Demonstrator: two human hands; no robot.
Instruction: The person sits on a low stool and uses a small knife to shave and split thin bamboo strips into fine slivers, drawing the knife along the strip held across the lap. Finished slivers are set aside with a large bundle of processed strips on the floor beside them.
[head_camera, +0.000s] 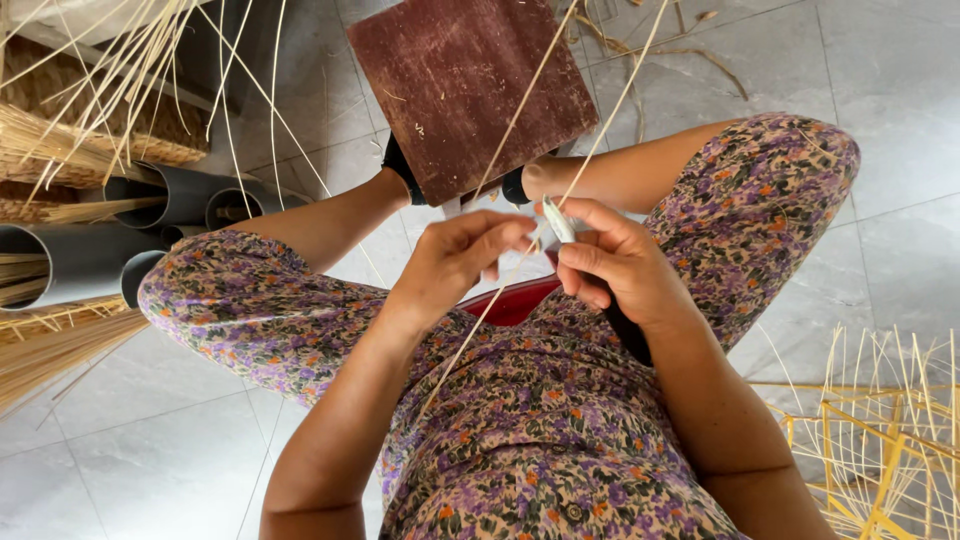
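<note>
My left hand (455, 262) pinches a thin pale cane strip (520, 262) that runs from my lap up past the board. My right hand (610, 265) grips a knife with a dark handle (628, 335); its pale blade (558, 220) rests against the strip between both hands. A second thin strip (610, 120) runs alongside. A dark red wooden board (470, 90) stands on the floor between my feet, just beyond my hands. A red object (515, 300) lies under my hands on my flowered clothing.
Grey plastic pipes (90, 255) holding cane bundles lie at the left, with a woven basket (120, 110) and loose strips behind. A yellow cane frame (880, 450) stands at the lower right. The floor is grey tile (150, 440).
</note>
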